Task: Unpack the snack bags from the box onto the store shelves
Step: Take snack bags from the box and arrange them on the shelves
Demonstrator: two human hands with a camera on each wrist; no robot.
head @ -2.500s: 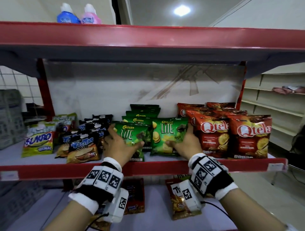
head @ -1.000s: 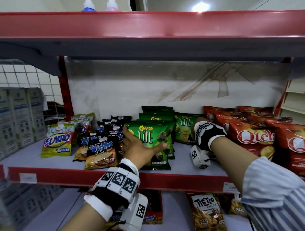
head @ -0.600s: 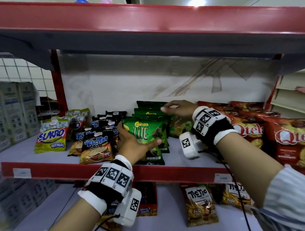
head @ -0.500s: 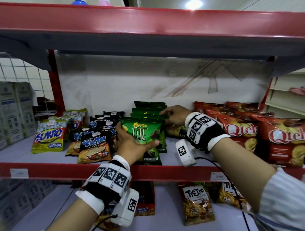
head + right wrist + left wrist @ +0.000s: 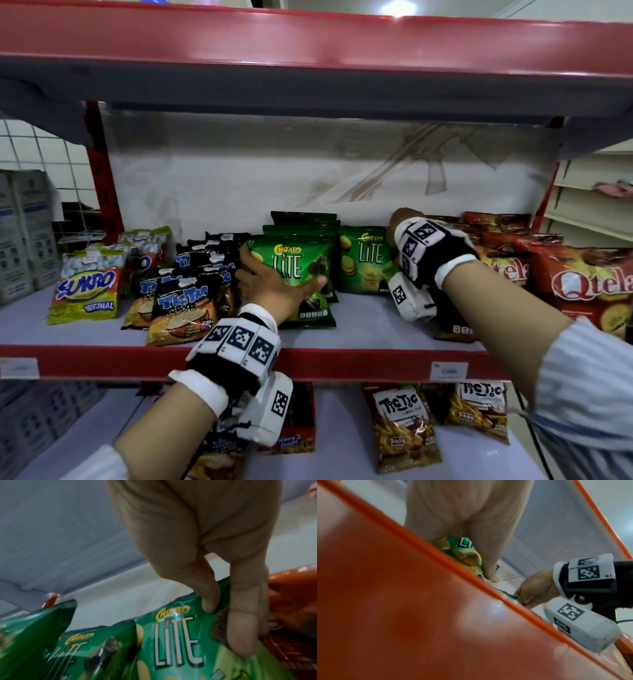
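1. Head view: my left hand (image 5: 270, 284) grips the front green Chitato Lite bag (image 5: 301, 274) at centre frame, fingers round its left edge, thumb across its face. It heads a row of about four such bags on the red-edged shelf (image 5: 308, 363). My right hand (image 5: 404, 222), right of centre, holds a second Lite bag (image 5: 363, 263) standing alone. Two Qtela bags (image 5: 589, 287) show labels at far right; two Tic Tac bags (image 5: 407, 428) lie at the bottom.
2. Left wrist view: the shelf edge (image 5: 402, 601) fills the lower left; above it, my left hand clasps one crumpled green bag.
3. Right wrist view: my right thumb and forefinger pinch the bag's top right corner; two more green bags stand lower left.
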